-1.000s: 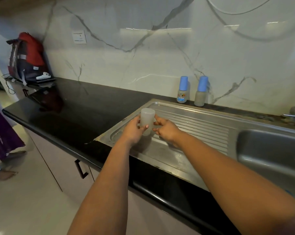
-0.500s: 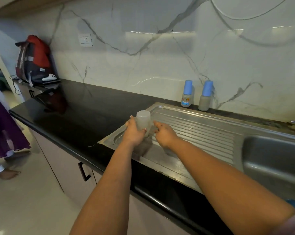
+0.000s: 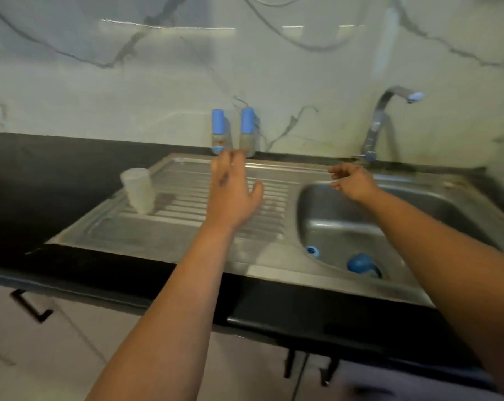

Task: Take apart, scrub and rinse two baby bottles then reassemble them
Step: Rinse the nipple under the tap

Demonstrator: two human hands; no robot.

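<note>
A: Where are the two baby bottles sitting?

B: Both are standing upright at the back of the table, against the marble wall, just behind the rear edge of the draining board (image 3: 187,227). The left bottle (image 3: 219,134) and the right bottle (image 3: 247,131) are standing side by side, long axes vertical, blue caps pointing up.

A: And what is the left hand doing?

B: The left hand (image 3: 233,192) is reaching out over the ribbed draining board, fingers spread wide and straight, holding nothing. Its fingertips are lying in front of the bottoms of the two bottles in this view; whether they are touching is not something I can tell, since the picture is blurred.

A: The right hand?

B: The right hand (image 3: 352,182) is hovering over the back rim of the sink basin (image 3: 346,227), below the tap (image 3: 384,123). Its fingers are loosely bent and pointing left, and it is gripping nothing.

A: Anything else lying about?

B: A translucent plastic cup (image 3: 138,191) is standing on the left part of the draining board, tilting a little in this wide view, well apart from both hands. Down in the basin a small blue ring (image 3: 312,250) is lying near the front left wall, and a blue rounded piece (image 3: 360,263) is lying beside the drain.
</note>
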